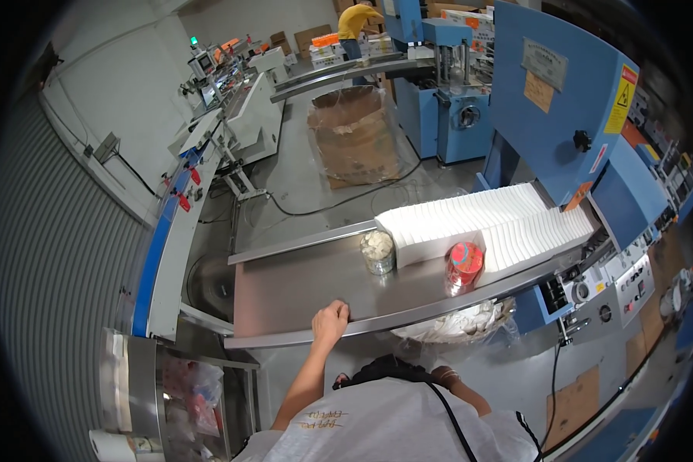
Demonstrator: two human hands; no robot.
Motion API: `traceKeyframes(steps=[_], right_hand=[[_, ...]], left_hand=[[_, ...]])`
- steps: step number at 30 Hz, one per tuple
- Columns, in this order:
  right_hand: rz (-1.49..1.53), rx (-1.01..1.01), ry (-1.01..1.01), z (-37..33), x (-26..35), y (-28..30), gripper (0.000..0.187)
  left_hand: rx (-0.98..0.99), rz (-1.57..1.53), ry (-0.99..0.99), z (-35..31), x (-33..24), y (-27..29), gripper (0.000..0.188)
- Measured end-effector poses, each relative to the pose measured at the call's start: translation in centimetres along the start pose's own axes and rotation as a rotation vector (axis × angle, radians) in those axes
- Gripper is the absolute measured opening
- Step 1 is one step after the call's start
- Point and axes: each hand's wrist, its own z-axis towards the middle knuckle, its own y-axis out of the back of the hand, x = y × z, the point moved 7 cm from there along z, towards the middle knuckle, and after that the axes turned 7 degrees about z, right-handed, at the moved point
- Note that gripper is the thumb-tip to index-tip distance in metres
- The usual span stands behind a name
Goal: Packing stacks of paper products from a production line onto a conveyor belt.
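Note:
My left hand (331, 319) rests with curled fingers on the near side of a long metal tray (285, 289); nothing shows in it. At my waist, by the dark cloth, my right hand (443, 374) is mostly hidden and its fingers cannot be made out. On the tray stands a clear jar (378, 254) with pale pieces inside. To its right is another clear jar with a red top (465, 263). Long rows of stacked white folded sheets (470, 219) fill the tray's right end, touching or close beside both jars.
A tall blue machine (562, 92) stands over the tray's right end. Below its near edge hangs a plastic bag of white scraps (462, 323). Beyond are a large lined carton (354, 138), a floor cable and a person in yellow (356, 21). A conveyor (179, 223) runs along the left.

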Motion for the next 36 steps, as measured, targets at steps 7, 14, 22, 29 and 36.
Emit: traceKeyframes(steps=[7,14,22,29,36], right_hand=[[-0.001,0.090,-0.077,0.1,0.2,-0.4,0.026],[-0.034,0.115,-0.068,0.5,-0.2,-0.2,0.037],[-0.040,0.083,-0.091,1.2,-1.2,-1.2,0.035],[-0.032,0.085,-0.060,0.4,0.2,-0.9,0.033],[0.017,0.118,-0.083,0.4,1.2,1.8,0.014]], left_hand=[[0.005,0.009,0.018,-0.2,-0.2,0.3,0.021],[-0.008,0.009,0.015,-0.1,0.1,0.0,0.021],[-0.023,0.002,0.004,0.1,0.2,0.1,0.021],[0.010,0.034,0.015,-0.5,0.4,0.0,0.021],[-0.044,-0.027,-0.019,-0.1,1.6,0.3,0.022]])
